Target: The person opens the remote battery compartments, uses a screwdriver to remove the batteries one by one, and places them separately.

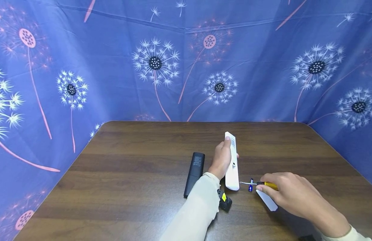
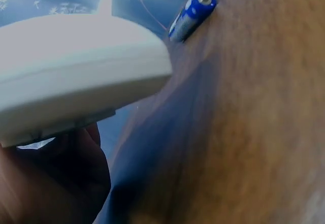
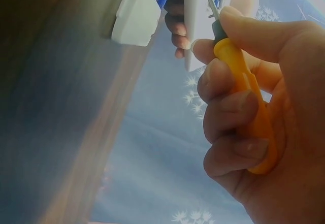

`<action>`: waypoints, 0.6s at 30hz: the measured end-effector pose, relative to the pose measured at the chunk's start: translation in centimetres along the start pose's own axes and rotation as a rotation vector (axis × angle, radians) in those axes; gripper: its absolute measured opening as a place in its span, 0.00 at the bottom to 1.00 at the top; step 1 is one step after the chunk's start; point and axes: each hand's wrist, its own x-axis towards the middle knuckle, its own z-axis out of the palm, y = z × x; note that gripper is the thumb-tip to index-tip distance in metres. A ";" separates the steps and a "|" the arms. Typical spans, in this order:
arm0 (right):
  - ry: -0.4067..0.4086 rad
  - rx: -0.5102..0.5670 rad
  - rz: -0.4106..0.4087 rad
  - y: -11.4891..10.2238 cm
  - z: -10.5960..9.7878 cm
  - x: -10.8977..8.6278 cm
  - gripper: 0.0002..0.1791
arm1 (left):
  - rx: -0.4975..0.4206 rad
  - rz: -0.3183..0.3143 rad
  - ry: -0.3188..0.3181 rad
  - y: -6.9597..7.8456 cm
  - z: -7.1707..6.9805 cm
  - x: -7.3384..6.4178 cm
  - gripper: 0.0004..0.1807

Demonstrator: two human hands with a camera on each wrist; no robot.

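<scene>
In the head view my left hand [image 1: 222,160] grips a white remote control [image 1: 232,177], its labelled back turned toward the camera. The thumb lies along its edge. The remote's pale end [image 2: 86,56] fills much of the left wrist view. My right hand [image 1: 289,189] holds a small yellow-handled tool [image 1: 271,185], fingers wrapped round the handle and thumb near its dark collar. Its thin metal tip [image 3: 209,0] looks bent and points at the remote's lower end. A blue battery [image 1: 250,188] lies on the table below the shaft. A white battery cover [image 1: 268,202] rests partly beneath my right hand.
A black remote [image 1: 194,174] lies on the brown wooden table [image 1: 128,187], left of my left hand. A dark wrist camera [image 1: 225,202] sticks out from the left sleeve. Blue dandelion-patterned cloth [image 1: 186,67] hangs behind the table and along its sides.
</scene>
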 end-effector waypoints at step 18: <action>0.110 -0.005 -0.011 -0.3 0.0 0.3 0.06 | -0.051 -0.073 -0.054 0.1 -0.1 -0.2 0.30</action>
